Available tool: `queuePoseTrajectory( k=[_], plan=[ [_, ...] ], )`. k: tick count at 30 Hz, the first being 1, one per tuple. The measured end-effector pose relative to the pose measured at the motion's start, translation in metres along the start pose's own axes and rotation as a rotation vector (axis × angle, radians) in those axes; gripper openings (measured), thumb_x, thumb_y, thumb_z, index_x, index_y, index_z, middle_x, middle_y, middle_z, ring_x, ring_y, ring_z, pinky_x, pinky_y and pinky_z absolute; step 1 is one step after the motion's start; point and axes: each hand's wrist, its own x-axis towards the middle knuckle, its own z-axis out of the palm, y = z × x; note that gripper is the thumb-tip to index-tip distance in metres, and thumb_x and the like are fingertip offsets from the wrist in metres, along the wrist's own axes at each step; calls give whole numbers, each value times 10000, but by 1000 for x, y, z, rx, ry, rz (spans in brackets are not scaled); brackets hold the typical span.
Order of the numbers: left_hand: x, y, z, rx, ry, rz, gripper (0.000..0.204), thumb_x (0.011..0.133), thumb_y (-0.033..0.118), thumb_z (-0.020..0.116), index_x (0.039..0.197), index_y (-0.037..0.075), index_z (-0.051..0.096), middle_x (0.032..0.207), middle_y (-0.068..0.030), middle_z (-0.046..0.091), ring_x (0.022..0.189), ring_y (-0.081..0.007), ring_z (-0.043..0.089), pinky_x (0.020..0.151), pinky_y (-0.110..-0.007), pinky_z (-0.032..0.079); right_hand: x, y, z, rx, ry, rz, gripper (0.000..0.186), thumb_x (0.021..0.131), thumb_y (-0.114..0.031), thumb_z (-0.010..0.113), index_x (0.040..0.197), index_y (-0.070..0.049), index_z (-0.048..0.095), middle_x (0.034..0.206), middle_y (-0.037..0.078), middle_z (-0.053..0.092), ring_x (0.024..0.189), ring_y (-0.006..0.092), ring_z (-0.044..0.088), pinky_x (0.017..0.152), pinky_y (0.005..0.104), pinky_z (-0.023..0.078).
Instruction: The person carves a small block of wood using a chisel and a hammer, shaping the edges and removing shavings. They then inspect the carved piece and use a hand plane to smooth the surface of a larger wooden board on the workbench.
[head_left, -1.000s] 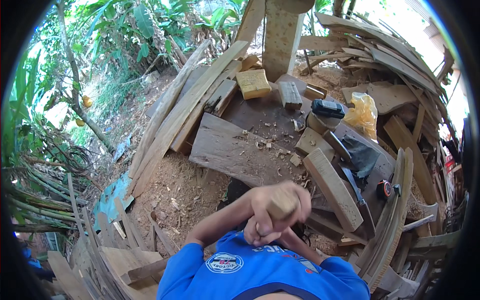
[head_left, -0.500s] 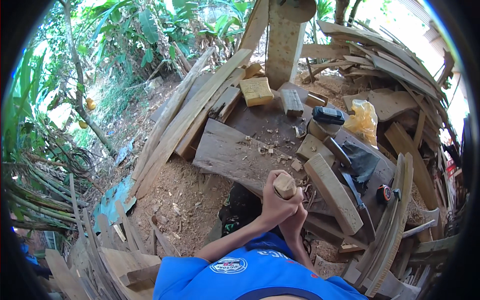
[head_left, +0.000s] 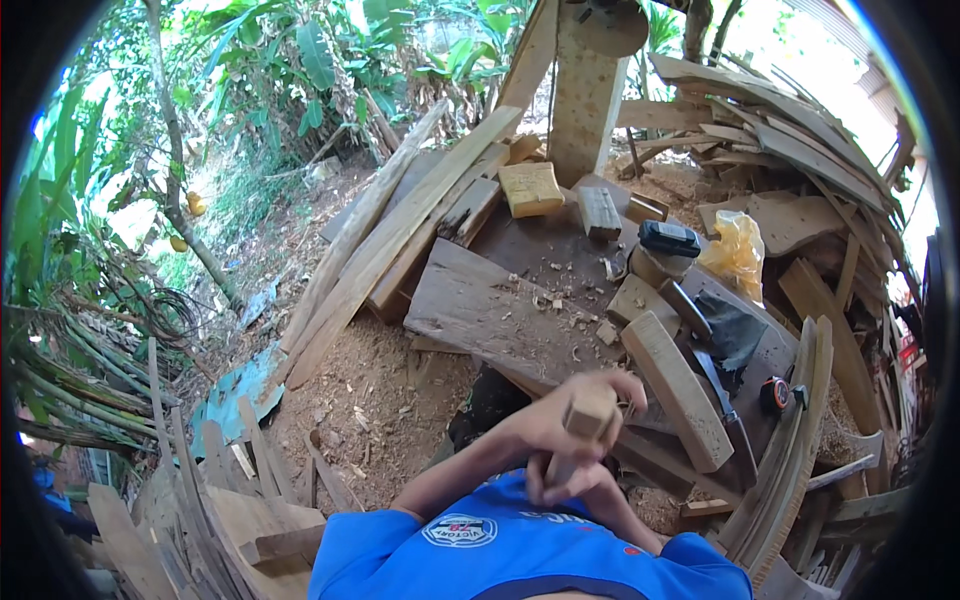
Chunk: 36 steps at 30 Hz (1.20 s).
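A short, blocky piece of wood point(head_left: 592, 413) with a squared pale end is held upright close to my chest. My left hand point(head_left: 545, 425) curls round its upper part, the grip loose and one finger arched away from the wood. Lower down, my right hand point(head_left: 562, 482) is closed on the same piece. Both hands are somewhat blurred, and the lower part of the wood is mostly hidden by them. Just right of my hands lies a thick wooden block point(head_left: 678, 392) on the low work table point(head_left: 520, 240), beside a long blade point(head_left: 735, 420).
A dark plank point(head_left: 470, 300) with shavings crosses the table's near edge. Further back stand a yellowish block point(head_left: 531, 189), a grey block point(head_left: 599, 213), a black device point(head_left: 669, 237) and a plastic bag point(head_left: 735, 250). A tape measure point(head_left: 774, 394) lies right, near stacked boards point(head_left: 800, 450).
My left hand has loosened from a tight wrap, a finger lifting off. The wood has tilted and shifted slightly lower and right. My right hand shows more below, and the whole view has shifted slightly.
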Motion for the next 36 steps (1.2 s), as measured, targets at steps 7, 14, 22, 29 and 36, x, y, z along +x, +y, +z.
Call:
queuePoseTrajectory(
  k=[7, 14, 22, 29, 36],
  plan=[
    [14, -56, -13, 589, 1006, 369, 469, 665, 36, 630, 1070, 23, 394, 773, -60, 523, 703, -118, 547, 612, -251, 457, 21, 5, -16, -912, 1023, -468, 510, 637, -89, 706, 1083, 17, 481, 1019, 144, 560, 933, 241, 568, 780, 326, 455],
    [23, -32, -7, 570, 842, 327, 347, 650, 17, 669, 932, 24, 466, 720, -13, 546, 666, -65, 529, 635, -229, 444, 30, -11, -16, -1206, 1149, -625, 388, 719, -106, 633, 1069, 10, 510, 1001, 189, 582, 926, 288, 594, 764, 342, 467],
    [4, 1, -27, 222, 443, 199, 378, 611, 33, 693, 916, 30, 469, 688, -58, 552, 613, -110, 566, 565, -257, 473, 30, -19, 1, -786, 728, -345, 146, 741, -78, 606, 850, 8, 557, 686, 72, 573, 723, 155, 588, 658, 279, 464],
    [1, -21, -18, -618, -465, 15, 591, 566, 89, 740, 1028, -64, 404, 570, -80, 527, 495, -148, 546, 454, -257, 451, 36, 17, 13, 436, -468, -110, 146, 730, -101, 620, 778, -21, 508, 709, 43, 511, 643, 118, 493, 523, 263, 388],
    [6, 4, 8, -556, -356, 34, 776, 584, 53, 673, 1226, -89, 260, 557, -90, 544, 459, -136, 537, 449, -271, 475, 36, 16, 1, 675, -735, -17, 186, 706, -128, 654, 769, -31, 508, 645, 28, 487, 581, 108, 469, 492, 241, 364]
  ],
)
